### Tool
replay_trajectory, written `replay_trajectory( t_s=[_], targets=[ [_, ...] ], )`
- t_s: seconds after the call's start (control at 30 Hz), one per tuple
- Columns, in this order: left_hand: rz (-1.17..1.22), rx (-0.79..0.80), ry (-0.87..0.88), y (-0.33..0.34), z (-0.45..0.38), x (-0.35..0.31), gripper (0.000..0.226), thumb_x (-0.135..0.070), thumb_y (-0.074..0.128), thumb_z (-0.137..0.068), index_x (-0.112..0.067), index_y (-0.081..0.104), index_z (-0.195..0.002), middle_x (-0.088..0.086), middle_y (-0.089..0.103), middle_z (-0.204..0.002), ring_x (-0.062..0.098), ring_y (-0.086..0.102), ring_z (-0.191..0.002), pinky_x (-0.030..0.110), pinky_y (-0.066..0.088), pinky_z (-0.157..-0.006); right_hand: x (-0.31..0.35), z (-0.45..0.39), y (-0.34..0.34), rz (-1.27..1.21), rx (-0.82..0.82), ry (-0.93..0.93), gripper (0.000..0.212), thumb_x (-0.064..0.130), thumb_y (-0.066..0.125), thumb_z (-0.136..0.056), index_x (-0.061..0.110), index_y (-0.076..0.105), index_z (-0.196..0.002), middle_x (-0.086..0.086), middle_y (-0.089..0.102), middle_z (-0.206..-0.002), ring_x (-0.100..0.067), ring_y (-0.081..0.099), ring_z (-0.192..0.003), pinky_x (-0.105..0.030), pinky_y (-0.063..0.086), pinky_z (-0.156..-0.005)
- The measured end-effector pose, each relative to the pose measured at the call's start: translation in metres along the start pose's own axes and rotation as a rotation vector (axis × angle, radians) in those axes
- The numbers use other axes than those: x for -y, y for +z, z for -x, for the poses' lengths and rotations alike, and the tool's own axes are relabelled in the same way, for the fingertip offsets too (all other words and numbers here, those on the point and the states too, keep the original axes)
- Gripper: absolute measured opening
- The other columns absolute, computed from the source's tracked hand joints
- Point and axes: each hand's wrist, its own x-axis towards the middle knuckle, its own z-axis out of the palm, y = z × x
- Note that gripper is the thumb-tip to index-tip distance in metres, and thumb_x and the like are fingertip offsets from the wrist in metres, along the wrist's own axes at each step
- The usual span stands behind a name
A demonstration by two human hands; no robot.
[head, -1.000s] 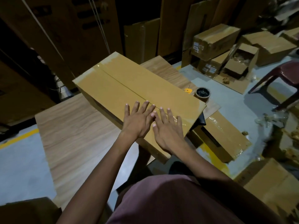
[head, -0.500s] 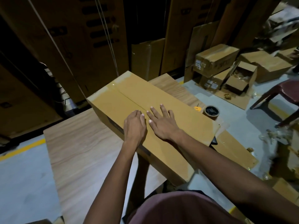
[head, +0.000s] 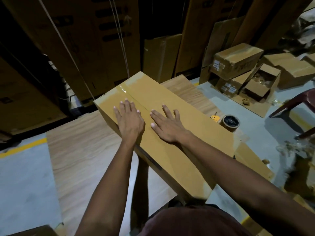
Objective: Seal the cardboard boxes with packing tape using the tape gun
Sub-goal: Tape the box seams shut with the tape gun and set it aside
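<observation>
A long cardboard box (head: pixel 196 138) lies on the wooden table (head: pixel 81 150), its closed flaps meeting in a centre seam with shiny clear tape at the far end. My left hand (head: pixel 130 120) lies flat on the left flap, fingers spread. On the right flap, just across the seam, my right hand (head: pixel 166 124) presses down flat. Neither hand holds anything. A roll of brown tape (head: pixel 229 122) stands on the table behind the box, next to a small yellow tool (head: pixel 215 117). No tape gun is visible.
Stacked and opened cardboard boxes (head: pixel 238 65) sit on the floor at the back right. A dark red chair (head: pixel 296 106) stands at the right. Flattened cardboard (head: pixel 252 164) lies on the floor right of the table. Tall cartons fill the background.
Both hands have slid along the seam toward the far end of the box. The left hand, curled half a second ago, now lies flat with spread fingers.
</observation>
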Motion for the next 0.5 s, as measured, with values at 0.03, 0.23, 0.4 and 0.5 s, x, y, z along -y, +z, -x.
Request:
replay_trajectory(
  t_s=[0.03, 0.23, 0.4, 0.5],
  targets=[
    [0.013, -0.017, -0.104, -0.002, 0.002, 0.003, 0.057, -0.032, 0.027, -0.107, -0.006, 0.025, -0.158, 0.02, 0.015, -0.167, 0.038, 0.009, -0.155, 0.059, -0.003, -0.122, 0.005, -0.017, -0.002, 0.002, 0.006, -0.017, 0.064, 0.056, 0.01, -0.108, 0.028, 0.007, -0.166, 0.012, -0.003, -0.173, -0.025, -0.023, -0.157, -0.062, -0.006, -0.121],
    [0.078, -0.011, -0.263, -0.001, 0.001, 0.004, 0.06, -0.026, 0.028, -0.107, -0.002, 0.015, -0.16, 0.024, 0.011, -0.166, 0.039, 0.005, -0.155, 0.06, 0.001, -0.123, 0.006, -0.037, 0.003, 0.039, -0.032, -0.029, 0.065, 0.057, 0.008, -0.108, 0.03, 0.005, -0.166, 0.013, -0.002, -0.173, -0.026, -0.02, -0.158, -0.06, -0.003, -0.122],
    [0.05, -0.005, -0.28, 0.0, 0.0, 0.005, 0.059, -0.027, 0.026, -0.107, -0.002, 0.017, -0.16, 0.022, 0.013, -0.167, 0.037, 0.007, -0.155, 0.057, 0.007, -0.124, 0.008, -0.043, 0.006, 0.006, -0.046, -0.007, 0.065, 0.059, 0.009, -0.107, 0.032, 0.006, -0.166, 0.015, -0.001, -0.173, -0.026, -0.017, -0.158, -0.061, 0.0, -0.121],
    [0.024, 0.009, -0.278, -0.001, -0.001, 0.003, 0.058, -0.029, 0.024, -0.108, -0.003, 0.018, -0.159, 0.021, 0.014, -0.167, 0.037, 0.008, -0.155, 0.057, 0.008, -0.124, 0.01, -0.056, 0.005, 0.027, -0.037, -0.008, 0.067, 0.06, 0.011, -0.106, 0.03, 0.007, -0.166, 0.013, 0.0, -0.173, -0.027, -0.016, -0.158, -0.063, 0.002, -0.12]
  ],
)
